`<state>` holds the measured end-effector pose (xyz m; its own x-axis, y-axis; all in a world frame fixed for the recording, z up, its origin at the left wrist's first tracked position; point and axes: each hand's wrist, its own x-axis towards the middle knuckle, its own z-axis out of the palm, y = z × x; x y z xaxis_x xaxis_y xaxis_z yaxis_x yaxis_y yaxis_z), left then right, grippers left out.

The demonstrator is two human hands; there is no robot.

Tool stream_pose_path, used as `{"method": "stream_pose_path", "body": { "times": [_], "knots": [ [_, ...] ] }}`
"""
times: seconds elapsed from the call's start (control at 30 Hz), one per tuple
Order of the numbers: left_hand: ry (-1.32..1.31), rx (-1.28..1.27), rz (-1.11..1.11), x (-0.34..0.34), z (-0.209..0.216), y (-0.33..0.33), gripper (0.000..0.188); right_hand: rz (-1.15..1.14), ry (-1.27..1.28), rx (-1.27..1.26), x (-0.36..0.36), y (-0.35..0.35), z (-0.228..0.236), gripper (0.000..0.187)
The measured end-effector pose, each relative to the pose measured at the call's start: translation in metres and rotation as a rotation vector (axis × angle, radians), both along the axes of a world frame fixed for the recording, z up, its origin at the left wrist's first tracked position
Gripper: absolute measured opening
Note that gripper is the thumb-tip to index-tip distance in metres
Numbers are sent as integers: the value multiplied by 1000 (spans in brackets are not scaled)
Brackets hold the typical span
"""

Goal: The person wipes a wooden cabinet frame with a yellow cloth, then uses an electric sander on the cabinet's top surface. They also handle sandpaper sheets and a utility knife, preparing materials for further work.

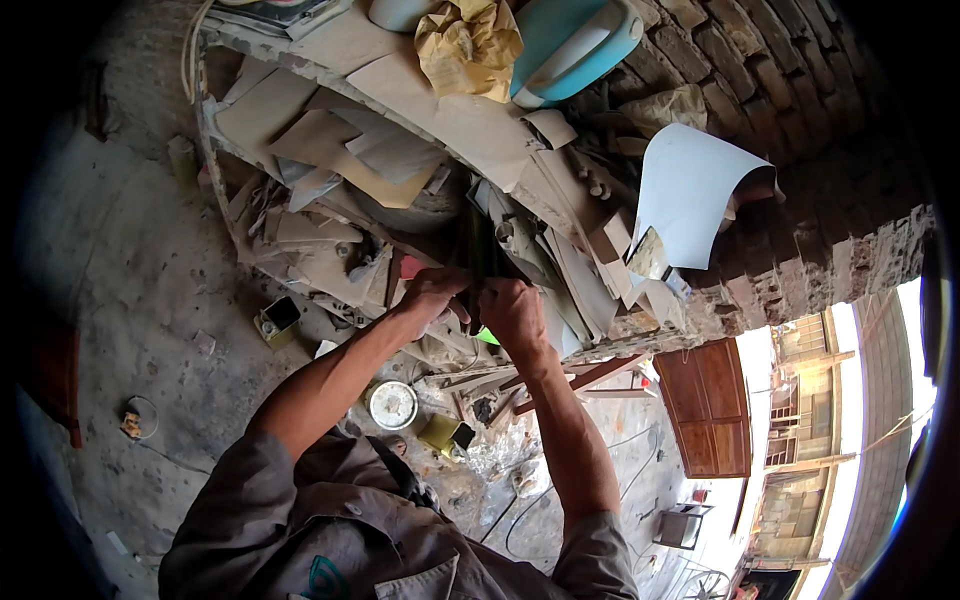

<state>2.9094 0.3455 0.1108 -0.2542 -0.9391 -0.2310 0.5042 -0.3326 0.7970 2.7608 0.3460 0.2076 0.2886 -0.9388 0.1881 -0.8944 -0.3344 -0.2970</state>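
Observation:
Both arms reach forward to a cluttered shelf stuffed with sheets of paper and board. My left hand point(438, 292) is closed, its fingers bent inward beside a small red piece point(411, 267). Close on its right, my right hand point(513, 315) is curled into a fist with the knuckles up. A dark greenish upright piece point(481, 245) stands just beyond the fingers, among leaning sheets point(545, 255). What the fingertips pinch is hidden by the hands and the shadow. A bright green bit point(487, 337) shows below, between the wrists.
Crumpled brown paper point(468, 50) and a turquoise plastic container point(575, 50) sit on top. A curled white sheet point(690, 195) leans by the brick wall point(790, 230). On the floor are a white bucket point(393, 405), a yellowish tin point(446, 435) and another open tin point(278, 318).

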Motion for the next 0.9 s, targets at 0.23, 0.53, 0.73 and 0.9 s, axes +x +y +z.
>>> {"method": "stream_pose_path", "body": {
  "times": [0.23, 0.53, 0.73, 0.9],
  "knots": [
    [-74, -112, 10, -4, 10, 11, 23, 72, 7, -106, -1, 5, -12, 15],
    [-75, -207, -68, 1, 7, 5, 26, 132, 26, -104, 2, 7, -14, 26],
    [41, -415, 482, -18, -33, 6, 20, 165, -19, -78, 12, 10, -5, 37],
    [-204, -93, 375, -18, -20, 32, 18, 209, 104, -102, 10, 9, -10, 36]
  ]
}}
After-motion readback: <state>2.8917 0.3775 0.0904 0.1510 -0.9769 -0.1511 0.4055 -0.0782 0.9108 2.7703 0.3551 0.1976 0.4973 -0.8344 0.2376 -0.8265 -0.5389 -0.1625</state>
